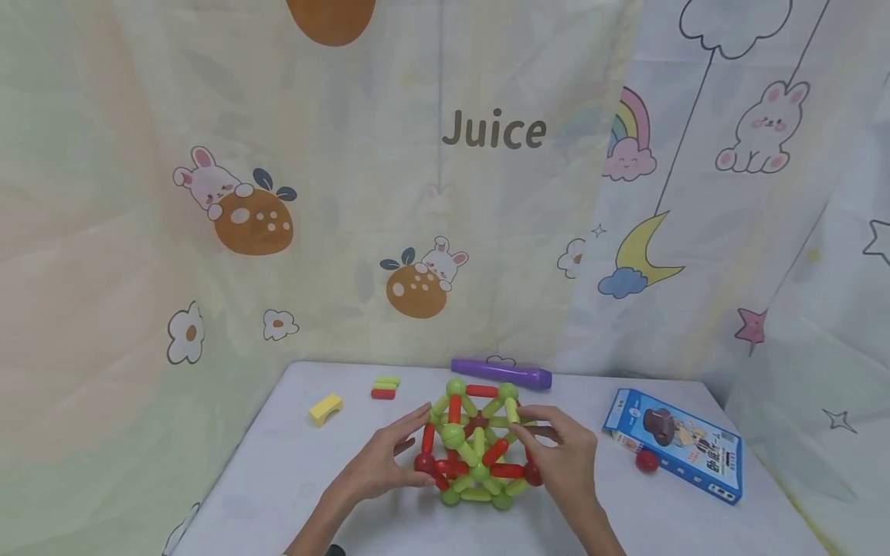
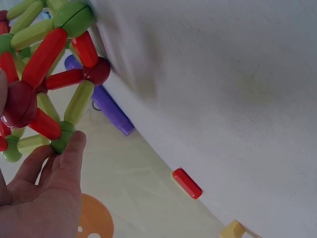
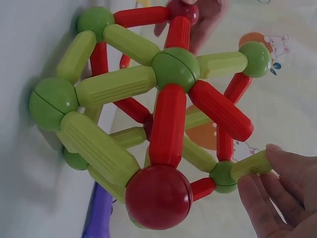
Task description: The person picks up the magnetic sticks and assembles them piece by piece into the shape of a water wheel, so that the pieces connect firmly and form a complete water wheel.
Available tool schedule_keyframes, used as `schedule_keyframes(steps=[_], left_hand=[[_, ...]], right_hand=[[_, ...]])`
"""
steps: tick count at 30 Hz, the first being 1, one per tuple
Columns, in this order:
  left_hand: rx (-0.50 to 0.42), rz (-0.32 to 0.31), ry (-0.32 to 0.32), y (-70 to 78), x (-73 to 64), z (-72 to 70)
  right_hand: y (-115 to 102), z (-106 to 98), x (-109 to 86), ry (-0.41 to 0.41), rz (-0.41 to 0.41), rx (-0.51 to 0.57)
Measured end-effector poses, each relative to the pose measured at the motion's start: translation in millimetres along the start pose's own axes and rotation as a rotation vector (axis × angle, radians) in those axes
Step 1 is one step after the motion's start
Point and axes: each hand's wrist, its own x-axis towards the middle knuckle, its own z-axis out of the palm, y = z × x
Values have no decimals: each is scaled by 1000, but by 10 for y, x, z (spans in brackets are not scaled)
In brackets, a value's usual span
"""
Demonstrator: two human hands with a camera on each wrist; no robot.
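A ball-and-rod structure of magnetic building sticks, with red and green balls (image 1: 452, 436), stands on the table in front of me. My left hand (image 1: 378, 463) steadies its left side. In the left wrist view, those fingertips touch a green ball (image 2: 63, 137), and the thumb lies by a dark red ball (image 2: 20, 104). At the upper right, my right hand (image 1: 566, 455) pinches a light green rod (image 3: 251, 165) between thumb and fingers. The rod's other end meets a green ball (image 3: 224, 176). One red rod (image 3: 223, 110) sticks out from the near green ball with a free end.
Behind the structure lies a purple tube (image 1: 502, 374). Loose green and red rods (image 1: 384, 393) and a yellow arch block (image 1: 326, 410) are at the back left. To the right, a blue box (image 1: 684, 444) has a red ball (image 1: 647, 462) beside it. Printed curtains hang around the table.
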Motion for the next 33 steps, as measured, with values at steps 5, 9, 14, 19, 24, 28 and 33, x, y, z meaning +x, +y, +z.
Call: schedule_keyframes(steps=[5, 9, 14, 19, 24, 28, 33], left_hand=[[-3, -3, 0, 11, -4, -2], [-4, -1, -1, 7, 0, -6], [4, -2, 3, -8, 3, -1], [3, 3, 3, -22, 3, 13], [-8, -1, -7, -23, 15, 30], [-10, -7, -8, -10, 14, 30], [-1, -18, -2, 1, 2, 7]], right_hand=[[-4, 25, 2, -2, -36, 0], [2, 54, 4, -8, -46, 11], [3, 63, 3, -19, -44, 7], [56, -67, 15, -4, -28, -6], [340, -462, 46, -14, 161, -17], [758, -866, 55, -32, 283, -127], [1238, -1258, 23, -148, 402, -403]])
